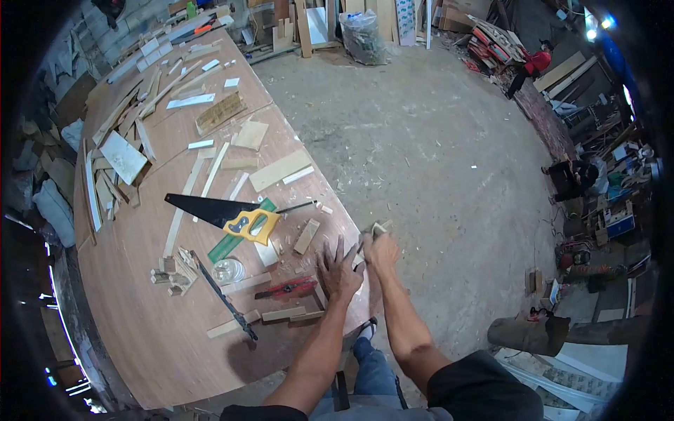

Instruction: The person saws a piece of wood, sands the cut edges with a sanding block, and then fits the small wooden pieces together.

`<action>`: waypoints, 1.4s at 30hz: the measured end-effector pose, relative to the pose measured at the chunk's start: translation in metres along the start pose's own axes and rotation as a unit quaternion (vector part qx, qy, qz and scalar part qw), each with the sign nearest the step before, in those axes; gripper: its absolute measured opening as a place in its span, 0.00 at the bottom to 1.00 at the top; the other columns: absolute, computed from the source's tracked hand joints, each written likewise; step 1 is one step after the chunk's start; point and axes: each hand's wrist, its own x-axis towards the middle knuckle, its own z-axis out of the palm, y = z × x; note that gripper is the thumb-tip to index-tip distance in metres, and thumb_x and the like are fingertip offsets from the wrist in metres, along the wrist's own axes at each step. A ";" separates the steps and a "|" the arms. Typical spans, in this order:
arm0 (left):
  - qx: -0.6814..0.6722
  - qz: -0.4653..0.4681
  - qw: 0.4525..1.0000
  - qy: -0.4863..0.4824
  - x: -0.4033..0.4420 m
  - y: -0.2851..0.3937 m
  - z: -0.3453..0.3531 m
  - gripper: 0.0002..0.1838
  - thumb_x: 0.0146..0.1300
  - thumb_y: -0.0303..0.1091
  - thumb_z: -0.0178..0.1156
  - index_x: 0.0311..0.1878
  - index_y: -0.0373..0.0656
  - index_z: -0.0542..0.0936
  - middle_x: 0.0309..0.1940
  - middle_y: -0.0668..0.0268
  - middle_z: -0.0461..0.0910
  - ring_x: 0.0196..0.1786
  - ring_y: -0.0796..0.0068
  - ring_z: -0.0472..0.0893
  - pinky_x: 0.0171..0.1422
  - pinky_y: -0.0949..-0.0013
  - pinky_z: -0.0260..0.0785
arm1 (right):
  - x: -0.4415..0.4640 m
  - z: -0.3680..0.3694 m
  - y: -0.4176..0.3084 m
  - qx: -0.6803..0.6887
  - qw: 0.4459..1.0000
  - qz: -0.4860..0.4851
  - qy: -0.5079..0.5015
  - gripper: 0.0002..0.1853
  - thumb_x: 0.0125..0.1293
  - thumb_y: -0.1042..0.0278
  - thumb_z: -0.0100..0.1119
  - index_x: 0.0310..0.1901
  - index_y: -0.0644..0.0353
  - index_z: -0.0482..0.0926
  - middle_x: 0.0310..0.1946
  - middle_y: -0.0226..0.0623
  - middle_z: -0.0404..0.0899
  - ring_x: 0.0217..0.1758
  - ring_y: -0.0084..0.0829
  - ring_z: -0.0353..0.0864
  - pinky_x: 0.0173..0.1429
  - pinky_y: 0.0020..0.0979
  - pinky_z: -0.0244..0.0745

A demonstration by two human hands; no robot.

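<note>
At the table's right edge, my left hand (pixel 340 272) presses down with its fingers spread, holding a small pale piece of wood (pixel 359 259) that it partly covers. Close beside it, just past the edge, my right hand (pixel 381 252) is closed round something; a pale bit (pixel 379 229) sticks out above the knuckles, its kind unclear. A short wooden block (pixel 307 236) lies beyond the left fingers. Left of the left wrist is a red tool (pixel 286 288) with dark parts. Farther up lies a handsaw (pixel 242 219) with a yellow handle, across a green strip (pixel 226 248).
The wooden table (pixel 133 302) also carries a glass jar (pixel 228 271), a long dark bar (pixel 223 298), stacked small sticks (pixel 175 274) and many offcuts. A transparent bag (pixel 362 38) stands on the concrete floor (pixel 421 140). A person in red (pixel 537 63) is far right.
</note>
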 end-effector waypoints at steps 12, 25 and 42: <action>0.089 0.009 0.995 -0.035 0.006 0.005 -0.011 0.32 0.60 0.54 0.66 0.69 0.67 0.75 0.80 0.67 0.54 0.83 0.49 0.43 0.82 0.39 0.35 | -0.058 -0.036 0.003 0.053 0.999 -0.006 0.008 0.26 0.61 0.47 0.61 0.52 0.60 0.84 0.37 0.58 0.84 0.44 0.59 0.85 0.50 0.52 0.78; 0.037 -0.009 0.999 -0.033 0.016 0.007 -0.018 0.33 0.59 0.51 0.67 0.70 0.65 0.75 0.80 0.67 0.55 0.83 0.50 0.43 0.83 0.40 0.35 | -0.018 0.015 0.006 0.029 0.998 -0.048 0.037 0.26 0.62 0.47 0.59 0.52 0.61 0.84 0.41 0.62 0.84 0.47 0.58 0.85 0.53 0.52 0.78; 0.040 0.012 0.999 -0.020 0.006 0.000 -0.004 0.31 0.58 0.50 0.66 0.66 0.56 0.79 0.80 0.64 0.55 0.81 0.44 0.45 0.81 0.37 0.34 | -0.028 -0.001 -0.009 0.042 0.998 -0.053 0.018 0.24 0.62 0.45 0.58 0.42 0.60 0.85 0.36 0.59 0.84 0.43 0.59 0.85 0.48 0.53 0.79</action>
